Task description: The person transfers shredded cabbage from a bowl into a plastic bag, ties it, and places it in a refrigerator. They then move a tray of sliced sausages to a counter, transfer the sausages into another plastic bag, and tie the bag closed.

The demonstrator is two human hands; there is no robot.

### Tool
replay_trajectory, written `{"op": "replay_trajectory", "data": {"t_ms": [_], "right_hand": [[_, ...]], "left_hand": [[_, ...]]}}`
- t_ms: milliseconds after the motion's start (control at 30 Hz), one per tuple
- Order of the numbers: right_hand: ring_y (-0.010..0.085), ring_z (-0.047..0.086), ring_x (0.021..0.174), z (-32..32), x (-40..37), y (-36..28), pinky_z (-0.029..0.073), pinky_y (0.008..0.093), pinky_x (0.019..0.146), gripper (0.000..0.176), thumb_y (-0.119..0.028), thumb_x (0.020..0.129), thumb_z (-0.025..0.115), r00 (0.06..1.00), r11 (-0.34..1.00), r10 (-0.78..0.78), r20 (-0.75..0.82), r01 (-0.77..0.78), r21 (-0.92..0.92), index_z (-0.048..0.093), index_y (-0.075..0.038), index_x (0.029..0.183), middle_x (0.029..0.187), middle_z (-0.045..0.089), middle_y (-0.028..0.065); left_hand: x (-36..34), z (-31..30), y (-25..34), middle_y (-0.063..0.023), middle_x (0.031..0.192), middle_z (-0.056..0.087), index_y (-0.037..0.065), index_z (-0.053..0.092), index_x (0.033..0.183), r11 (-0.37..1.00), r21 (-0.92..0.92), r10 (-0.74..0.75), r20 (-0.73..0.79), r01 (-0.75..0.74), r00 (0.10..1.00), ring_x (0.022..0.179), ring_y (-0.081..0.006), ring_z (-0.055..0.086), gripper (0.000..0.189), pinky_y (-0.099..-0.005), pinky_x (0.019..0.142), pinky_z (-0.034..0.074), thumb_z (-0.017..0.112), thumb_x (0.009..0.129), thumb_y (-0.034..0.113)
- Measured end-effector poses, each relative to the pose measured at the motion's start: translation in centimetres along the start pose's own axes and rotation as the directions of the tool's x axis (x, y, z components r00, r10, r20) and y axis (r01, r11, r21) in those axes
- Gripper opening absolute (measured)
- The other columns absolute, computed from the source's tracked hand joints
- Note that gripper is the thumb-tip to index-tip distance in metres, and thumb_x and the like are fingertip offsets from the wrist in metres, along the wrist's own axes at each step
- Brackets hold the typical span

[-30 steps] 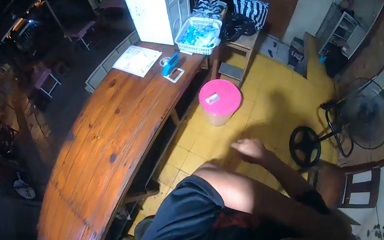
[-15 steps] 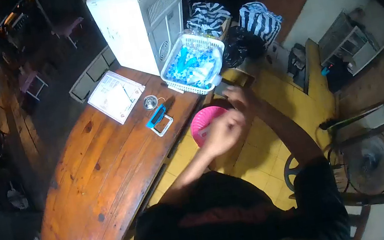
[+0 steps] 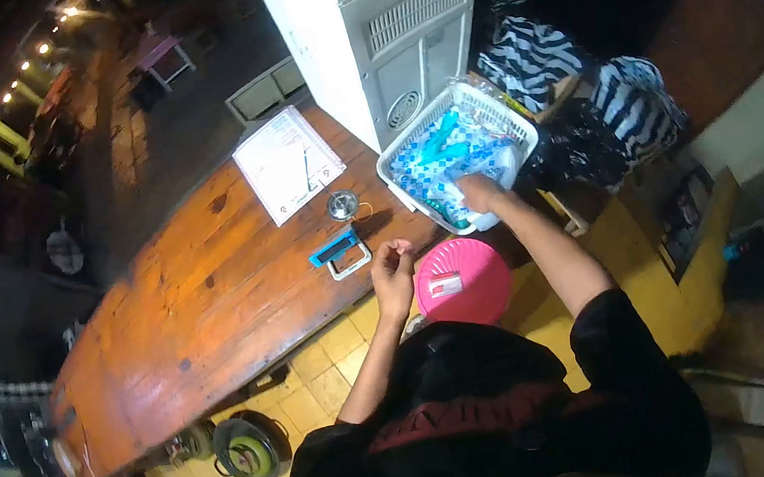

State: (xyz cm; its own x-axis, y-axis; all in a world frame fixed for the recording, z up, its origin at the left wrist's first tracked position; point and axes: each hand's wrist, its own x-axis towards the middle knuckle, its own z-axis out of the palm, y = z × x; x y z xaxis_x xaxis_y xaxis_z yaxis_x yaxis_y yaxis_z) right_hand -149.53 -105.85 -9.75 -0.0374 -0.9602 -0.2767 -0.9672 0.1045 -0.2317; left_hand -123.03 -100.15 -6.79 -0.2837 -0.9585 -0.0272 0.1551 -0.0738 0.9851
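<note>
My right hand [image 3: 486, 193] reaches over the near rim of a white plastic basket [image 3: 416, 197]. Its fingers point down, bunched together, against a crumpled white plastic bag [image 3: 483, 167]; what they grip is hard to make out. A bright blue piece [image 3: 441, 140] lies beside the bag on a blue-and-white checked lining. My left hand [image 3: 394, 269] hovers by the table edge, fingers curled in a pinch, and anything in it is too small to name. Below the hands is a pink ribbed tub [image 3: 488, 281] with a small red-and-white packet [image 3: 445, 284] in it.
On the wooden table [image 3: 204, 319] lie a printed sheet [image 3: 285, 169] with a pen, a round metal lid [image 3: 343, 205] and a blue-and-white holder [image 3: 340, 252]. A white water dispenser [image 3: 330, 45] stands behind. Zebra-striped bags [image 3: 534, 61] are at right, a black pan [image 3: 251, 449] on the floor.
My hands have moved apart: the right went up to the basket, the left toward the table edge. The view has turned, showing more floor at the left.
</note>
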Motion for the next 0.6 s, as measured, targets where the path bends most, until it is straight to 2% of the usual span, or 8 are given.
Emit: {"op": "replay_trajectory", "data": {"t_ms": [67,133,333,367,433,467,567,600], "right_hand": [[0.0360,0.064,0.089,1.5,0.8,1.3,0.050,0.0438,0.079,0.016,-0.010,0.077,0.062,0.998,1.000,-0.018,-0.064,0.018,0.001,0.069,-0.008,0.092,0.096,0.066,0.0192],[0.0349,0.065,0.084,2.2,0.7,2.1,0.051,0.0424,0.076,0.011,-0.010,0.076,0.062,0.972,0.979,-0.004,-0.235,0.051,0.196,0.070,-0.012,0.084,0.088,0.067,0.0176],[0.0312,0.067,0.082,1.0,1.1,4.1,0.052,0.0395,0.071,0.013,-0.011,0.077,0.059,0.929,0.906,-0.228,-0.293,0.312,0.284,0.072,-0.011,0.082,0.087,0.068,0.0157],[0.0313,0.066,0.083,1.2,1.7,4.6,0.051,0.0391,0.073,0.015,-0.008,0.076,0.059,0.952,0.895,-0.221,-0.209,0.284,0.345,0.071,-0.009,0.085,0.089,0.068,0.0169],[0.0324,0.065,0.089,-1.4,0.2,3.8,0.050,0.0398,0.077,0.020,-0.005,0.077,0.056,0.993,0.882,-0.121,-0.006,0.110,0.457,0.070,-0.008,0.091,0.095,0.067,0.0199],[0.0324,0.065,0.089,-1.6,0.5,3.8,0.050,0.0398,0.077,0.020,-0.005,0.077,0.056,0.991,0.878,-0.132,-0.017,0.125,0.463,0.070,-0.008,0.091,0.095,0.067,0.0199],[0.0341,0.065,0.090,1.2,1.7,4.1,0.051,0.0430,0.078,0.018,-0.007,0.080,0.056,0.969,0.981,-0.083,-0.232,0.120,0.149,0.069,-0.006,0.093,0.099,0.067,0.0188],[0.0341,0.065,0.090,1.5,1.7,3.8,0.051,0.0430,0.078,0.018,-0.007,0.080,0.056,0.968,0.979,-0.087,-0.235,0.127,0.160,0.069,-0.006,0.093,0.099,0.067,0.0188]], "left_hand": [[-0.1,1.1,-1.2,0.0034,0.074,0.052,0.007,0.054,0.091,1.000,0.005,0.005,-0.070,-0.004,0.998,0.060,-0.0039,0.044,0.003,-0.0193,0.051,0.034,0.053,0.093,0.008],[0.0,2.7,-2.0,0.0036,0.074,0.052,0.007,0.054,0.089,1.000,-0.007,-0.004,-0.145,0.003,0.989,0.060,-0.0034,0.044,0.005,-0.0188,0.051,0.033,0.054,0.094,0.009],[4.7,8.4,-1.4,-0.0011,0.079,0.059,0.001,0.056,0.094,0.912,0.351,0.242,-0.051,-0.210,0.969,0.069,-0.0073,0.054,0.007,-0.0232,0.060,0.044,0.055,0.090,0.005],[5.8,8.8,-1.4,-0.0026,0.081,0.061,-0.001,0.057,0.096,0.853,0.445,0.302,0.006,-0.273,0.953,0.072,-0.0085,0.056,0.010,-0.0246,0.064,0.046,0.056,0.088,0.005],[6.4,9.6,0.3,-0.0054,0.082,0.063,-0.003,0.059,0.098,0.828,0.533,0.217,-0.020,-0.173,0.976,0.076,-0.0095,0.059,0.014,-0.0260,0.069,0.048,0.057,0.087,0.006],[6.6,9.9,0.6,-0.0062,0.081,0.064,-0.003,0.060,0.098,0.836,0.532,0.185,-0.036,-0.138,0.982,0.076,-0.0098,0.059,0.014,-0.0262,0.068,0.048,0.057,0.087,0.006],[6.2,9.7,-0.5,-0.0060,0.082,0.064,-0.002,0.060,0.098,0.853,0.506,0.197,-0.082,-0.130,0.977,0.076,-0.0098,0.058,0.014,-0.0265,0.068,0.048,0.058,0.088,0.007],[5.9,9.4,-1.0,-0.0060,0.082,0.064,-0.002,0.060,0.098,0.846,0.518,0.199,-0.083,-0.129,0.976,0.076,-0.0098,0.058,0.014,-0.0265,0.068,0.048,0.058,0.088,0.007]]}}
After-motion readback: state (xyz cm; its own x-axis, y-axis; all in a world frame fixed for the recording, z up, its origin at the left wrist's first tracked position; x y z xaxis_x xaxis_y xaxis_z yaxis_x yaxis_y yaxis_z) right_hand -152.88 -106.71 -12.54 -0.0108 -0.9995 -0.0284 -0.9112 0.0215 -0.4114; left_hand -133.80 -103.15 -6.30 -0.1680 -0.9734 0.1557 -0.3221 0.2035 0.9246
